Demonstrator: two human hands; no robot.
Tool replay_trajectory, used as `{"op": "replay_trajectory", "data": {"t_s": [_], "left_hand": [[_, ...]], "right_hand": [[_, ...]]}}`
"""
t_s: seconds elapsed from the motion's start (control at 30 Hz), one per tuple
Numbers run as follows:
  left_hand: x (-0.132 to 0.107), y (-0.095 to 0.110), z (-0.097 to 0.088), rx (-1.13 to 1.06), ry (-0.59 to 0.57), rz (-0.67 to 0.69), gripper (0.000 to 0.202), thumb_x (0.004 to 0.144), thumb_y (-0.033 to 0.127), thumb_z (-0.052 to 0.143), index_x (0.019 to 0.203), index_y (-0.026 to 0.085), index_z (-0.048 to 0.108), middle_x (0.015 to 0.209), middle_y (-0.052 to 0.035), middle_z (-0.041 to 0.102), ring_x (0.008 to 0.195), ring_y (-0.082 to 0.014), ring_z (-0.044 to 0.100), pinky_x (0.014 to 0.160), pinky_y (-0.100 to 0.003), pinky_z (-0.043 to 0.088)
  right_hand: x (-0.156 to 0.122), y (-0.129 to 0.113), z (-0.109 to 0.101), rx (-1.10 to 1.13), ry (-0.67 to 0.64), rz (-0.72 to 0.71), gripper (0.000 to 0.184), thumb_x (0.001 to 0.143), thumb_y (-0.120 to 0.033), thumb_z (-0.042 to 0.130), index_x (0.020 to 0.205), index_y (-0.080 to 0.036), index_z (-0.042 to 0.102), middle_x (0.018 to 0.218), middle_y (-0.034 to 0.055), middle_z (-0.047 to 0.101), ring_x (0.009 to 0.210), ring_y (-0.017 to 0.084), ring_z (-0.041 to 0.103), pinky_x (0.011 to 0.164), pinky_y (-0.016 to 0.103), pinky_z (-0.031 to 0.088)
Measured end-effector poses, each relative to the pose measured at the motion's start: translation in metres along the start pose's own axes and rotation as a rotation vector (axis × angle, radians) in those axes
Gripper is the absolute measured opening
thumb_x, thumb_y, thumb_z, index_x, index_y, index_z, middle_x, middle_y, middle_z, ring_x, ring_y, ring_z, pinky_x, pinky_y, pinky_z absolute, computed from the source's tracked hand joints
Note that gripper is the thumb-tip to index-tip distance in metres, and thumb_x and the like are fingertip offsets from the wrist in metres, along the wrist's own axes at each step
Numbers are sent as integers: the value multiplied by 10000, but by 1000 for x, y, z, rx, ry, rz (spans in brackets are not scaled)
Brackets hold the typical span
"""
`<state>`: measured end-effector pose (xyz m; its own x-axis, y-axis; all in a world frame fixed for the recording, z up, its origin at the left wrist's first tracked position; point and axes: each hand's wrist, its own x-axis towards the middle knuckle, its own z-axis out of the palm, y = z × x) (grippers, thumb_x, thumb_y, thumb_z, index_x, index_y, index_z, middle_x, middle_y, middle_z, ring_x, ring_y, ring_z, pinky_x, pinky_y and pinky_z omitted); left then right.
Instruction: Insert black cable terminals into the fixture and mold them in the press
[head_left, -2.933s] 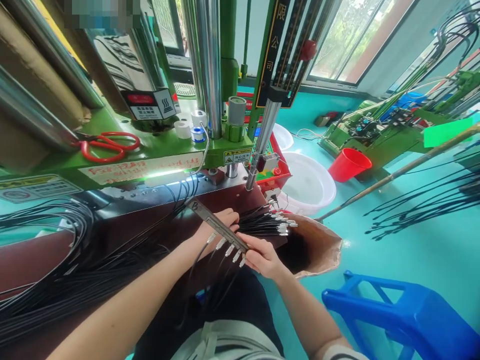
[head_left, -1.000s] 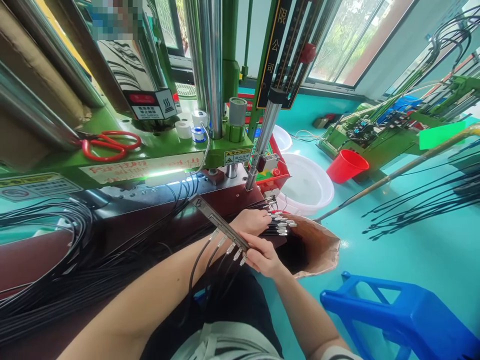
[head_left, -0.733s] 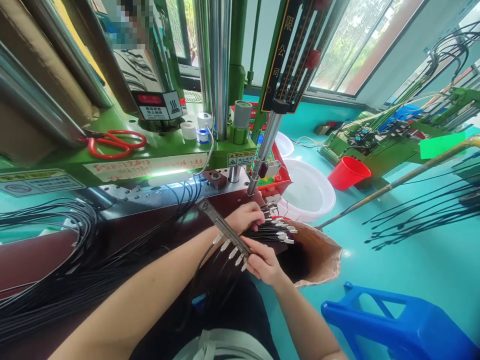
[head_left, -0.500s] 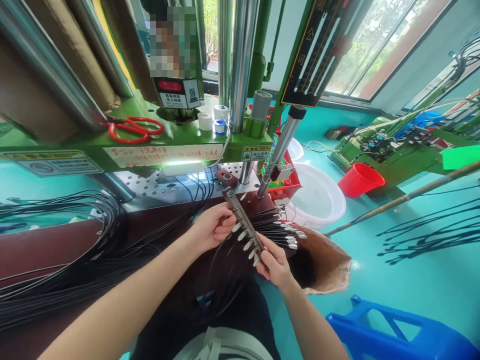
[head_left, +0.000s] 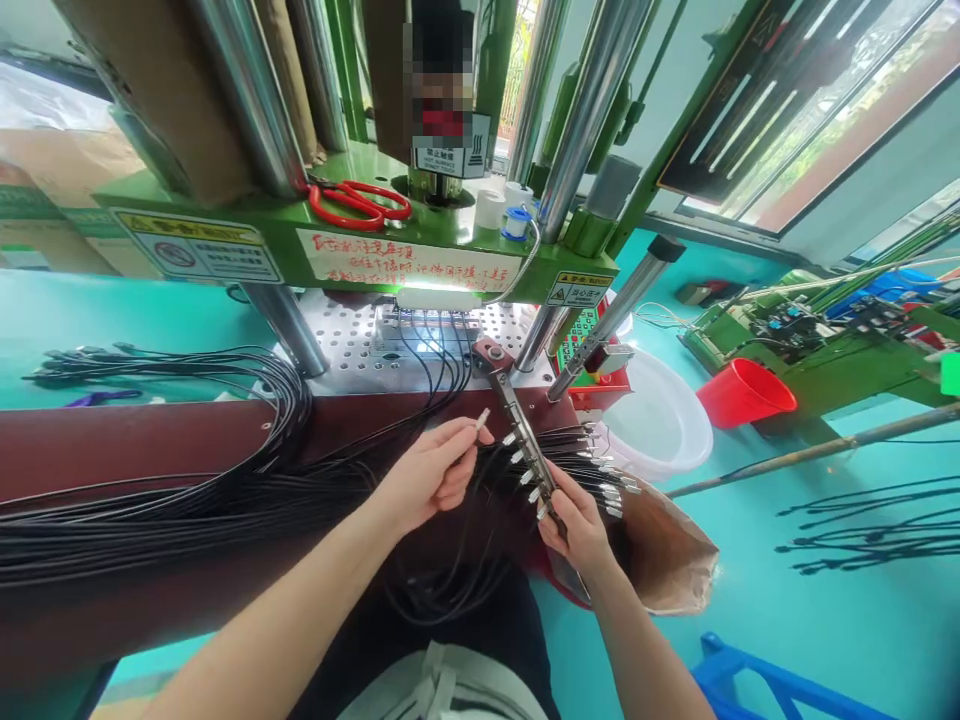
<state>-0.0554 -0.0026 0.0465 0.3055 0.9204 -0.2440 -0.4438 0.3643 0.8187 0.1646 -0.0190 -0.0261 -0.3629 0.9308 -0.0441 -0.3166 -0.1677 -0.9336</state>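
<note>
My right hand (head_left: pixel 576 520) is closed around the lower end of a narrow metal bar (head_left: pixel 526 425), which slants up and away to the left. Several silver cable connectors (head_left: pixel 517 457) stick out along the bar's left side. Between thumb and finger of my left hand (head_left: pixel 439 468) is a small pale cable connector (head_left: pixel 482 419), just left of the bar and apart from it. The bar's far end reaches a dark red block (head_left: pixel 493 354) at the table edge; whether they touch is unclear. Black cables (head_left: pixel 450 590) hang below my hands.
A green press (head_left: pixel 450 230) stands ahead, with a lit perforated plate (head_left: pixel 349 335) under it and red scissors (head_left: pixel 360 205) on top. Bundled black cables (head_left: pixel 187 500) cover the brown table's left. To the right are a paper sack (head_left: pixel 679 550), white tub (head_left: pixel 664 420) and red bucket (head_left: pixel 746 390).
My left hand has drawn away from the bar and now shows a connector in its pinch. My right hand still grips the bar. The camera view has turned left.
</note>
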Motion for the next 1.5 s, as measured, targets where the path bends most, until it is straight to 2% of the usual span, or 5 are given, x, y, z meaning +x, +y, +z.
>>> {"op": "replay_trajectory", "data": {"t_s": [0.2, 0.73, 0.93, 1.2, 1.5], "left_hand": [[21, -10, 0, 522, 245, 193, 250, 761, 373, 505, 730, 144, 601, 402, 76, 358, 309, -51, 318, 339, -186, 223], [19, 2, -2, 868, 279, 342, 240, 745, 288, 472, 548, 152, 494, 507, 45, 396, 513, -83, 340, 496, -219, 252], [12, 1, -9, 562, 4, 315, 398, 874, 399, 274, 859, 165, 595, 748, -38, 608, 695, -151, 551, 640, -260, 416], [1, -18, -19, 1444, -284, 590, 158, 810, 254, 482, 860, 185, 615, 1021, -81, 616, 1120, -257, 446, 965, -413, 256], [-30, 34, -33, 1218, -399, 450, 258, 840, 294, 424, 645, 208, 569, 604, 3, 584, 616, -135, 516, 614, -240, 357]], "right_hand": [[0, -5, 4, -55, 5, 5, 415, 870, -320, 490, 1277, -243, 466, 446, -89, 344, 329, 28, 242, 338, 174, 195], [2, -9, 13, -203, 4, 36, 447, 828, -356, 551, 1263, -280, 483, 525, -85, 255, 385, 23, 238, 326, 150, 185], [-5, -30, 8, -136, 85, 68, 438, 814, -375, 560, 1232, -252, 514, 499, -73, 321, 384, 35, 267, 334, 159, 164], [-4, -82, -3, -139, 236, 169, 471, 830, -349, 550, 1279, -263, 435, 483, -79, 373, 333, 14, 246, 339, 141, 143], [21, -95, -36, -376, 94, 400, 593, 753, -385, 629, 1277, -191, 431, 479, -98, 330, 342, 15, 198, 315, 138, 118]]}}
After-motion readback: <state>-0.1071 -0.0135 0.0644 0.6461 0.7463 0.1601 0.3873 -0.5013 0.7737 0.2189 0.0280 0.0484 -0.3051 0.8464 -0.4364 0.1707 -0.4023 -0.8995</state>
